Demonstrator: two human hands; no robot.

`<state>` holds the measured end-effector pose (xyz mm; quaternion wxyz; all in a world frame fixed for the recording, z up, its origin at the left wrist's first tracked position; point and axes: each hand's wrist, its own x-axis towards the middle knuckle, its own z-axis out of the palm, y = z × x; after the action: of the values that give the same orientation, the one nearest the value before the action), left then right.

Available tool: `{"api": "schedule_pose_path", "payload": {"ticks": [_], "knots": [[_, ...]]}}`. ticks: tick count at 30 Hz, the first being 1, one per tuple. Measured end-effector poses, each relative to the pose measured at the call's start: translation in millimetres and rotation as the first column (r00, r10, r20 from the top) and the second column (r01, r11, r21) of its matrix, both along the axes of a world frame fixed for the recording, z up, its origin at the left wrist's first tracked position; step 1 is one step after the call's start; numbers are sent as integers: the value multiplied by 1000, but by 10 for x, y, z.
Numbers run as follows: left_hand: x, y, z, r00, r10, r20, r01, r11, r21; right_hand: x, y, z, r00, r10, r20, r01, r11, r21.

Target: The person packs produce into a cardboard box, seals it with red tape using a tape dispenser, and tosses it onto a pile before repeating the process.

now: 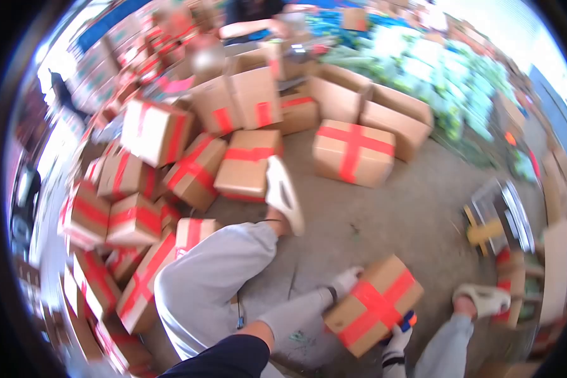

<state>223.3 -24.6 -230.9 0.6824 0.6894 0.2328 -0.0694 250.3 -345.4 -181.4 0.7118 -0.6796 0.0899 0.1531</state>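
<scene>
The gloved left hand (346, 279) presses flat on the upper-left side of a box (373, 305) crossed with red tape, and the gloved right hand (398, 340) cups its lower edge (fingers hidden beneath). The box is tilted above the concrete floor (390, 214). A pile of boxes (170, 170) lies well to the left.

Taped carton (373, 305) held between gloved left hand (346, 280) and right hand (398, 340); piled cartons (151, 183) on concrete floor (390, 214).
</scene>
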Motion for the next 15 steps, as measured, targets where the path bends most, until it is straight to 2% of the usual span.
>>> {"api": "schedule_pose_path", "payload": {"ticks": [1,2,3,4,5,7,8,9,10,12,13,14,15], "knots": [[-62,-15,356,994,51,-97,-55,997,-46,7,185,188,991,-123,-44,117,985,-125],[-266,-152,976,974,78,-212,-101,990,-99,83,330,461,992,-127,-17,122,979,-163],[-390,-215,1316,967,176,-186,-225,931,-289,223,487,756,997,-69,32,74,984,-162],[-491,-186,1278,979,171,-114,-197,940,-280,373,632,1097,995,-24,102,39,988,-149],[-582,-73,1358,990,144,-1,-132,902,-410,495,821,1479,981,34,190,-10,992,-128],[-573,-17,1356,928,302,217,-226,922,-315,528,1228,2337,921,191,339,-158,980,-123],[-725,116,1821,911,407,67,-213,603,-769,399,1505,2819,866,281,413,-248,960,-133],[-886,323,2553,915,382,-128,-179,100,-979,204,1825,3323,795,356,491,-323,934,-153],[-1039,323,3200,881,454,-135,-212,123,-969,-35,2109,3759,708,425,565,-390,901,-189],[-915,378,3638,815,557,161,45,216,-975,-514,2601,4481,486,539,688,-479,823,-306],[-720,526,3411,715,565,412,319,260,-911,-770,2786,4740,368,605,706,-502,768,-397],[-542,689,3170,561,559,611,559,289,-777,-982,2923,4870,266,649,713,-539,714,-448],[-463,741,3331,359,554,751,754,301,-583,-1197,3027,4931,190,666,721,-599,661,-452]]}}
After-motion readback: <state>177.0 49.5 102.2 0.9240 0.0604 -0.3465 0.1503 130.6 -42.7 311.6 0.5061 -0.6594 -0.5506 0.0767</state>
